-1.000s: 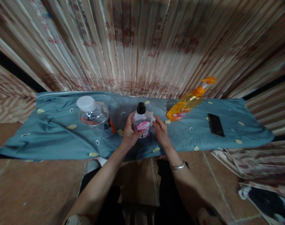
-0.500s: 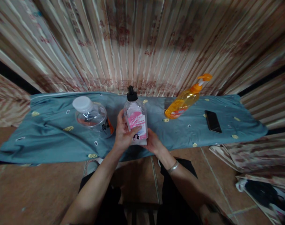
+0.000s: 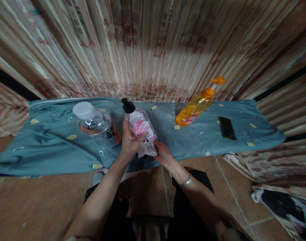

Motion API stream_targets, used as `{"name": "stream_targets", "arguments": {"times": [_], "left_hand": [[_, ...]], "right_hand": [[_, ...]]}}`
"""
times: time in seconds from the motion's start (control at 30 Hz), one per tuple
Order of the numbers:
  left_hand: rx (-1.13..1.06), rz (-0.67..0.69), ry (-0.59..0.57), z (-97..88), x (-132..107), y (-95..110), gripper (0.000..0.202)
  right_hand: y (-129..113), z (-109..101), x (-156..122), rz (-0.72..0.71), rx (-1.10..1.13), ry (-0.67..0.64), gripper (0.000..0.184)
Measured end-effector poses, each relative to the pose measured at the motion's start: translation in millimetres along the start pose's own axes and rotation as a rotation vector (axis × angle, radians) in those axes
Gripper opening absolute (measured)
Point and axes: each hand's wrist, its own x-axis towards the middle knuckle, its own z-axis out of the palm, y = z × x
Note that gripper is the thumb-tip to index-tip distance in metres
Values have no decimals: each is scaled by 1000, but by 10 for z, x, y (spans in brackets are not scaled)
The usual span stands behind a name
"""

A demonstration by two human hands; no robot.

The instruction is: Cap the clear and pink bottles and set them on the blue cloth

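Note:
A clear pump bottle (image 3: 142, 126) with a black pump top and a pink-and-white label leans to the left in my left hand (image 3: 130, 140). The fingers of that hand wrap round its left side, with the thumb across the label. Below the bottle's base hangs a whitish cloth (image 3: 147, 149). My right hand (image 3: 163, 153) grips the cloth's right edge near the bottom of the bottle; part of its fingers is hidden behind the cloth.
A large clear jar (image 3: 96, 125) with a white lid stands left of my hands. To the right are an orange pump bottle (image 3: 194, 108) and a black phone (image 3: 227, 128). All rest on a teal cloth-covered table (image 3: 54, 144) before a pleated curtain (image 3: 147, 60).
The pump bottle has tipped, its black top swinging left and slightly down. More of the whitish cloth shows beneath its base. My right hand has moved slightly lower.

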Motion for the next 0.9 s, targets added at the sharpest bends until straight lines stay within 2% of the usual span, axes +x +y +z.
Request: {"name": "stream_targets", "arguments": {"times": [0.13, 0.3, 0.4, 0.5, 0.73, 0.9], "left_hand": [[-49, -34, 38, 46, -3, -9, 109], [-81, -44, 46, 89, -23, -39, 99], [-45, -30, 67, 61, -15, -77, 100], [5, -2, 61, 28, -2, -133, 106], [-51, -30, 12, 28, 27, -231, 117], [-103, -137, -48, 40, -6, -209, 126]], "right_hand": [[-96, -110, 71, 21, 84, 49, 26], [-130, -177, 170, -66, 80, 114, 31], [-114, -218, 225, -132, 58, 151, 36], [-105, -270, 268, -200, -33, 187, 40], [-177, -275, 284, -461, -386, 227, 31], [-413, -203, 234, -487, -397, 162, 31]]}}
